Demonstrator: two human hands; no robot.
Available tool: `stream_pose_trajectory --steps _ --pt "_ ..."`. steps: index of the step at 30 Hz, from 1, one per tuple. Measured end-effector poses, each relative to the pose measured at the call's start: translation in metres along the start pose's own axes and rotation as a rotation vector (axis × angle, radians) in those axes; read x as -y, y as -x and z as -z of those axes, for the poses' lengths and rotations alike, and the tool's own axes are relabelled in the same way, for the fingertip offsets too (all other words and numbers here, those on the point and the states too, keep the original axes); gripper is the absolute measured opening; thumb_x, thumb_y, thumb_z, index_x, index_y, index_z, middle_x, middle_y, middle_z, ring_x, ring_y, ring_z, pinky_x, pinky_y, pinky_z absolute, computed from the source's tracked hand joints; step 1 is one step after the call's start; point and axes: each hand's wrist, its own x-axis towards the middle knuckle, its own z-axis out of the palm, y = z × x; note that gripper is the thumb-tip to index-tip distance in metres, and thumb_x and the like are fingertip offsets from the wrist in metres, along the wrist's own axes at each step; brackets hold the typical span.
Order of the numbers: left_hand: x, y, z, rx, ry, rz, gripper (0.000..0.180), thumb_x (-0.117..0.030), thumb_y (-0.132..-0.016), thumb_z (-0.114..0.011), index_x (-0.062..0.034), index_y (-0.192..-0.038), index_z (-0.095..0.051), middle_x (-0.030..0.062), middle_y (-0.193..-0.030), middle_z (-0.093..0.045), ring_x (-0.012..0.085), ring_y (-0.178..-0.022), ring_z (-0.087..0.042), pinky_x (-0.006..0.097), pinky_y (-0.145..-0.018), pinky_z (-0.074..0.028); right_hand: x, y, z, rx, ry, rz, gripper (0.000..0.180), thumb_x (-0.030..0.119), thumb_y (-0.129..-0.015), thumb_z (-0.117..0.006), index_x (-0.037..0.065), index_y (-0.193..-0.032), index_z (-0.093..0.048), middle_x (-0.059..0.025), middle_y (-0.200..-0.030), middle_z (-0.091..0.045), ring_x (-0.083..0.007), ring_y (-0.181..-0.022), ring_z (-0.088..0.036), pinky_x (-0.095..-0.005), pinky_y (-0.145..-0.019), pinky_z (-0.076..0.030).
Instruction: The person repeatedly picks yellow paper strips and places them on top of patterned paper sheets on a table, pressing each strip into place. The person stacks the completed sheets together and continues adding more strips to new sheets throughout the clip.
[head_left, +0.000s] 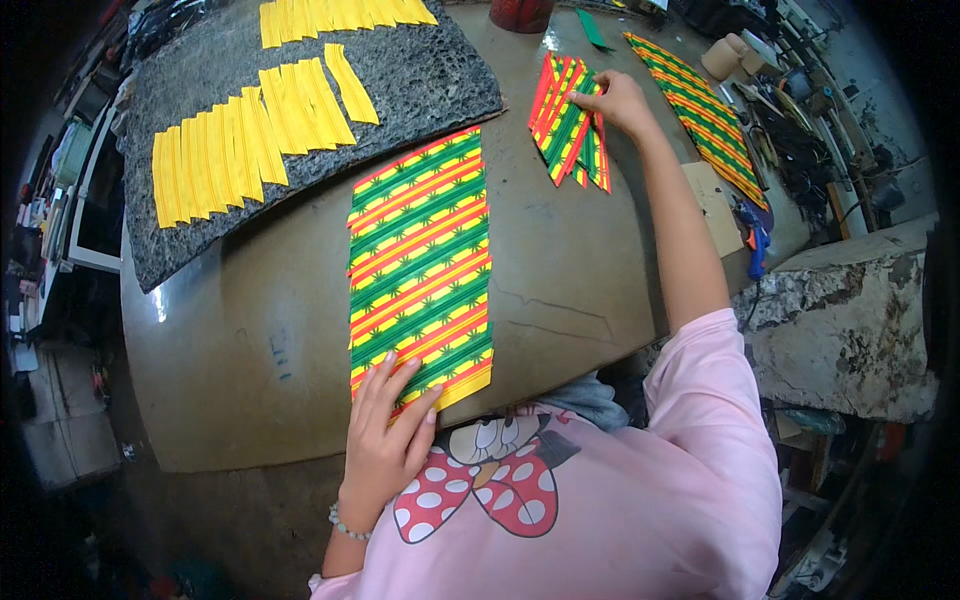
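My left hand point(385, 425) lies with fingers stretched and spread over the near end of a row of patterned strips point(420, 265). The strips are green, yellow and red with leaf shapes, laid slantwise and overlapping one below another, and a plain yellow edge shows at the bottom. Farther off to the right, my right hand point(618, 103) reaches over a loose pile of similar strips point(565, 125). Its thumb and fingers close on a strip at the pile's right side; the fingertips partly cover where it is gripped.
A dark, rough slab point(440, 85) at the left carries rows of yellow strips point(230, 155). More patterned strips point(695, 110) lie at the table's right edge, near a piece of cardboard point(712, 210) and a blue glue gun point(758, 245). A dark red container point(520, 14) stands at the back.
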Motion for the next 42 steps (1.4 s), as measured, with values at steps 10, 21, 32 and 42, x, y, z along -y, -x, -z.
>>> stream_pose_trajectory --steps 10,21,32,42 --pt "0.003 0.009 -0.013 -0.016 0.045 0.044 0.027 -0.007 -0.085 -0.073 -0.0051 -0.112 -0.070 0.0119 -0.112 -0.065 0.0321 -0.100 -0.063 0.042 -0.088 -0.051 0.031 0.029 0.027 0.210 -0.584 0.082 0.039 0.036 -0.092 -0.074 0.007 -0.116 -0.063 -0.0040 -0.099 -0.069 -0.0141 -0.091 -0.065 -0.0318 -0.082 -0.052" --pt "-0.015 0.029 0.016 -0.140 0.993 0.461 0.044 -0.003 -0.081 -0.080 0.0023 -0.123 -0.068 0.0142 -0.106 -0.072 0.0145 -0.088 -0.070 0.026 -0.073 -0.057 0.189 0.251 0.106 0.906 -0.504 0.570 0.021 0.018 -0.084 -0.080 0.002 -0.092 -0.070 -0.0130 -0.087 -0.073 -0.0262 -0.079 -0.072 -0.0381 -0.072 -0.055" --pt "-0.016 0.074 0.014 -0.327 0.516 0.873 0.016 -0.007 -0.083 -0.083 0.0036 -0.090 -0.074 0.0086 -0.078 -0.072 0.0088 -0.065 -0.067 0.022 -0.058 -0.053 0.253 0.309 0.036 1.144 -0.499 0.346 0.025 0.023 -0.093 -0.072 -0.002 -0.094 -0.070 -0.0149 -0.073 -0.067 -0.0183 -0.064 -0.064 -0.0328 -0.059 -0.048" --pt "-0.007 0.083 0.006 -0.392 0.434 0.922 0.013 -0.007 -0.084 -0.081 0.0019 -0.089 -0.074 0.0043 -0.076 -0.070 0.0051 -0.063 -0.062 0.020 -0.056 -0.049 0.269 0.308 0.007 1.072 -0.362 0.468 0.027 0.024 -0.093 -0.071 -0.002 -0.084 -0.069 -0.0165 -0.061 -0.058 -0.0277 -0.051 -0.056 -0.0377 -0.051 -0.041"
